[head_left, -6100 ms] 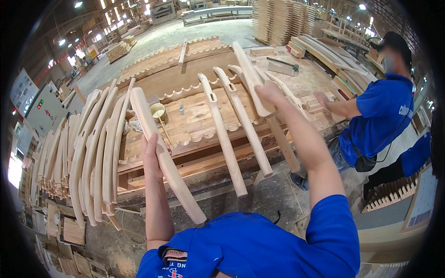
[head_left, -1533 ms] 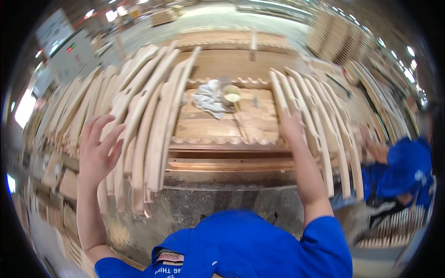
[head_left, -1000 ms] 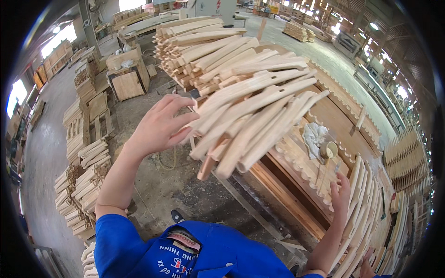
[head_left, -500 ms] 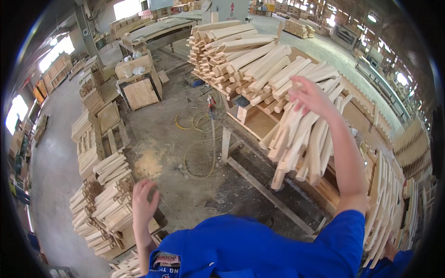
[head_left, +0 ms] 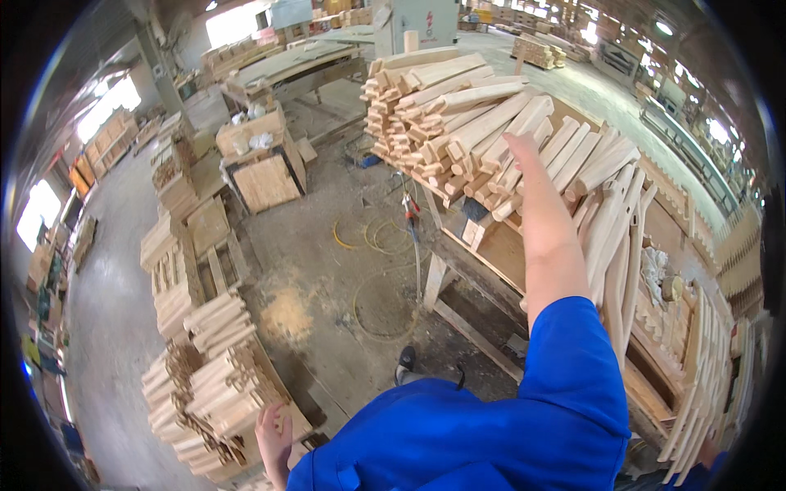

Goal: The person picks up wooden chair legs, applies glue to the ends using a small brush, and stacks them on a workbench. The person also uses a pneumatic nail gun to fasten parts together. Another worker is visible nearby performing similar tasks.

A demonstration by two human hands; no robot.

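Note:
A large pile of pale, shaped wooden pieces [head_left: 458,106] lies on a wooden bench to the front right. My right hand [head_left: 522,150] is stretched out over the middle of this pile, at the ends of the pieces. The wrist and forearm hide most of its fingers, so whether it grips a piece cannot be told. Right of my forearm, several longer curved wooden pieces [head_left: 622,237] lie slanting toward me. Low at my left side, my left hand [head_left: 274,434] hangs with its fingers apart, holding nothing, near stacked wooden pieces [head_left: 221,393].
The bench frame [head_left: 475,340] stands close ahead on the right. An air hose with a red fitting [head_left: 410,209] hangs by it, with coils on the floor beneath. A wooden box [head_left: 266,176] stands farther left. At the lower right is another row of wooden strips [head_left: 692,376].
My right hand has reached farther out over the pile, its fingers now mostly hidden. My left hand has dropped lower. The view has shifted, and the near pieces now appear right of my forearm.

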